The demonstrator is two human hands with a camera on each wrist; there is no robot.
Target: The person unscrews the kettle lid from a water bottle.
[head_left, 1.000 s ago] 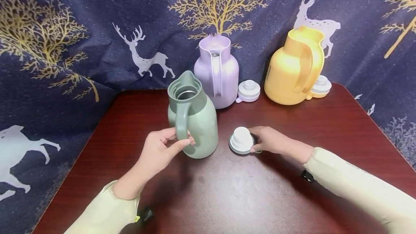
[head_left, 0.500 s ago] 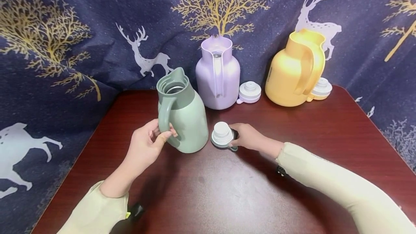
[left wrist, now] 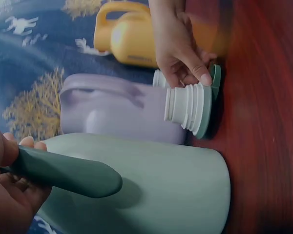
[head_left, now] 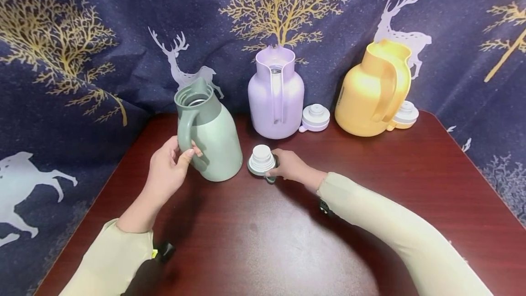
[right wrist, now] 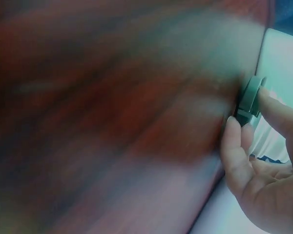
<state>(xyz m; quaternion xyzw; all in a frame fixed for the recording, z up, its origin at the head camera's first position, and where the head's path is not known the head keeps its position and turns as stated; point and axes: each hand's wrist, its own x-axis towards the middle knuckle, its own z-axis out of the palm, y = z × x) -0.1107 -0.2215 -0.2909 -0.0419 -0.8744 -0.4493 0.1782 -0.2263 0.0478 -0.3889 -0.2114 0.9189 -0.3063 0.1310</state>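
Observation:
A green vacuum jug point(head_left: 218, 145) is left of center in the head view, its mouth uncovered. My left hand point(head_left: 166, 166) grips the jug's handle point(head_left: 186, 127). Whether the jug's base touches the table cannot be told. Just right of the jug, my right hand point(head_left: 293, 167) pinches the rim of a green and white jug lid point(head_left: 261, 162), its white threaded plug upward. In the left wrist view, my right thumb presses on the lid point(left wrist: 188, 109) near its green tab. The right wrist view shows fingers and thumb at the green edge point(right wrist: 249, 100).
At the back stand a lilac jug point(head_left: 275, 99) and a yellow jug point(head_left: 365, 95), both uncovered. A lilac-and-white lid point(head_left: 315, 118) and a yellow-and-white lid point(head_left: 404, 115) lie beside them. A patterned dark blue cloth point(head_left: 135, 58) hangs behind the table point(head_left: 263, 255).
The green jug has moved left and slightly back in my left hand. My right hand has moved the green and white lid left too. The lilac and yellow jugs keep their places.

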